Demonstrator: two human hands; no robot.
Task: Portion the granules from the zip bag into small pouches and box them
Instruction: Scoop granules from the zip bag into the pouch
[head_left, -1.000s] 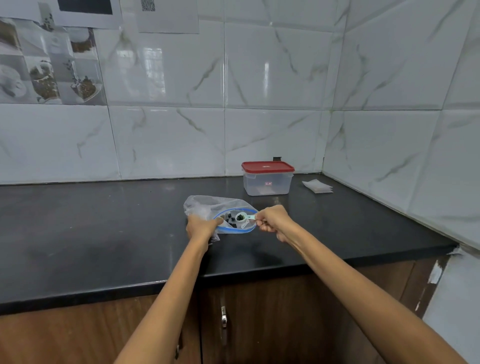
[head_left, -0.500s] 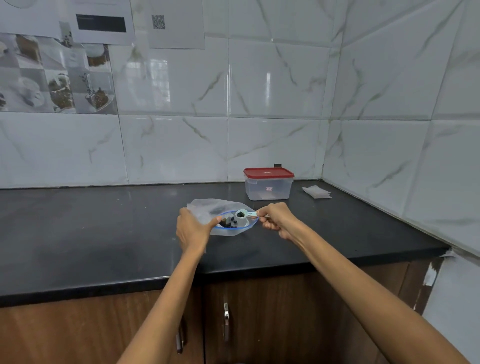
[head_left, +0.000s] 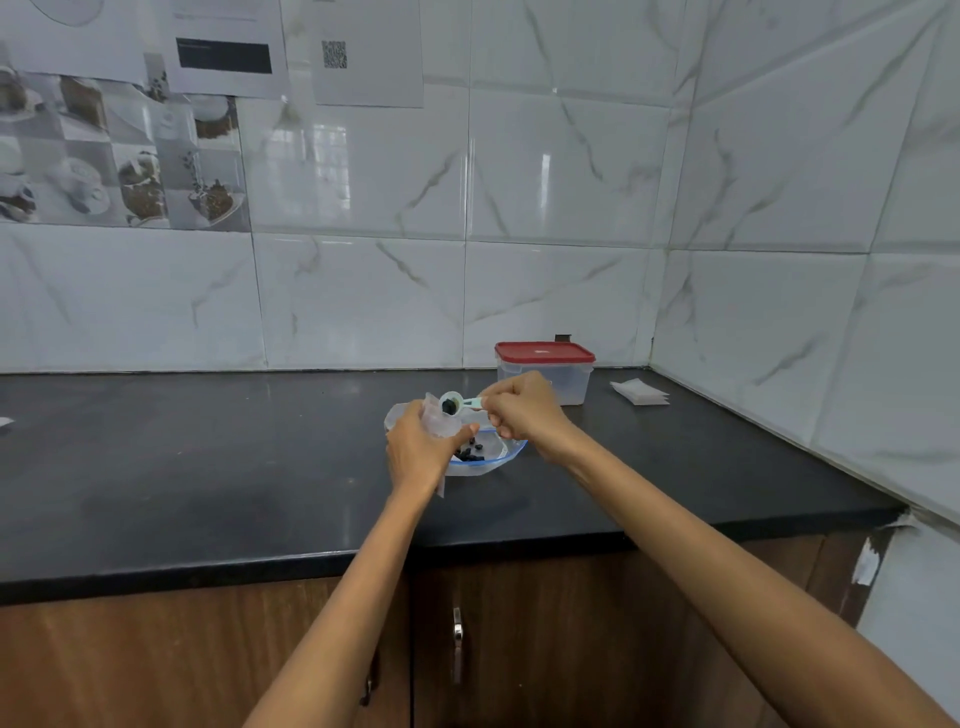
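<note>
Thin, limp plastic, the small pouch (head_left: 439, 422) pinched in the left hand (head_left: 415, 452) above the zip bag (head_left: 485, 457) probably needs holding by its rim, while the right hand (head_left: 522, 410) grips the loaded scoop (head_left: 451, 404).

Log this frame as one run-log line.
step: scoop to pouch | right hand: holds loaded scoop | left hand: holds small pouch | zip bag: open on counter | box: lidded
</note>
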